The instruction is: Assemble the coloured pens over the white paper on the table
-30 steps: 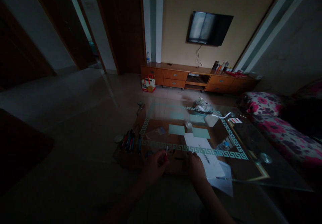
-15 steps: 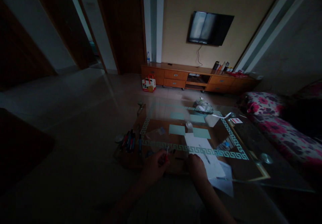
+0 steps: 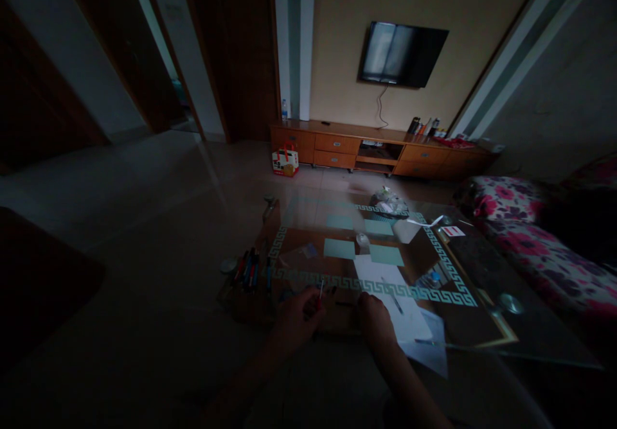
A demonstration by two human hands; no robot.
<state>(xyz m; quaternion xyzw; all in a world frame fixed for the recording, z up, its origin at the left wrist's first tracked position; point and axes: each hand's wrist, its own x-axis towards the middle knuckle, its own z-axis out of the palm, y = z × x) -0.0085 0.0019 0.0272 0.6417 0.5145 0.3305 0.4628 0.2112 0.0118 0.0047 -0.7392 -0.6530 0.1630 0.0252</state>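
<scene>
My left hand (image 3: 299,310) is closed at the near edge of the glass table, pinching a slim red pen part (image 3: 319,299) whose thin pale end points up. To its right, my right hand (image 3: 373,316) is curled beside the white paper (image 3: 412,318); whatever its fingers hold is hidden. Between the hands lies a short dark stick (image 3: 344,304), perhaps a pen piece. A pen (image 3: 398,304) rests on the paper, and another pen (image 3: 424,341) lies nearer me. Several pens and markers (image 3: 249,270) are grouped left of my left hand.
The glass table (image 3: 482,255) bears a clear bottle with a blue cap (image 3: 434,279), a bowl of plastic bags (image 3: 388,204) and a clear plastic packet (image 3: 301,254). A flowered sofa (image 3: 515,236) stands on the right. Behind are a TV cabinet (image 3: 337,141) and a carton bag (image 3: 285,162).
My right hand has shifted very slightly to the left. My left hand keeps the red pen part in the same place.
</scene>
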